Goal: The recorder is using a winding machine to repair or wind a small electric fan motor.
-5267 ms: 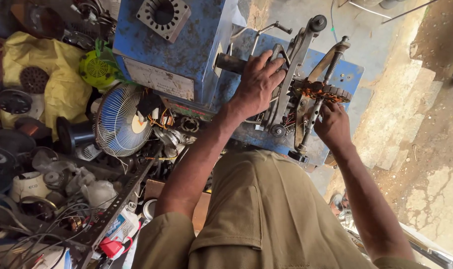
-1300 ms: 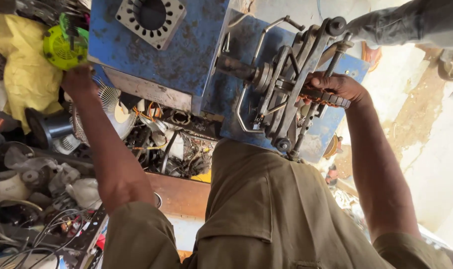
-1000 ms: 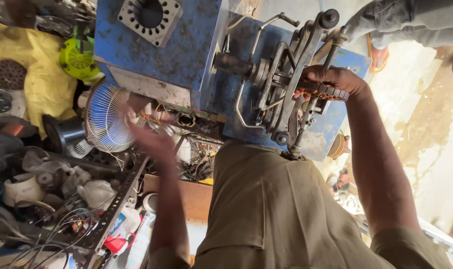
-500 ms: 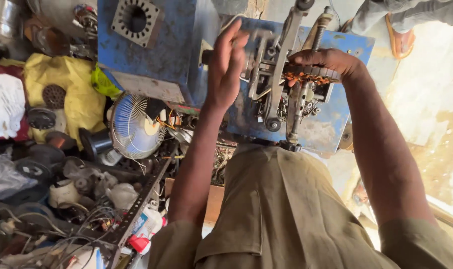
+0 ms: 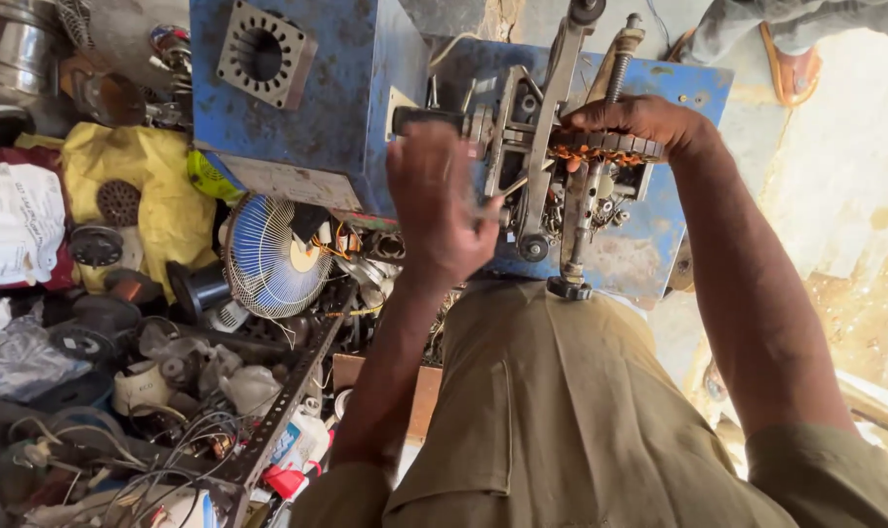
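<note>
A blue metal winding machine [image 5: 297,127] stands in front of me, with a grey crank frame [image 5: 541,147] on its face. My right hand [image 5: 644,122] is closed over a ribbed core wound with copper wire [image 5: 600,149], mounted on the frame. Blurred by motion, my left hand [image 5: 439,210] hangs just below the black crank handle [image 5: 426,118], back toward me and fingers curled. Whether it grips anything is hidden. My lap in olive trousers [image 5: 571,411] fills the lower middle.
A small white fan guard [image 5: 268,259] leans under the machine. At left, a heap of motor parts, wires, yellow cloth [image 5: 165,196] and a perforated metal strip [image 5: 287,391]. Another person's sandalled foot [image 5: 791,64] rests at top right on bare ground.
My left hand went out to the clutter at left, came back up to the crank handle, and now has dropped just below it. My right hand stayed on the copper-wound core.
</note>
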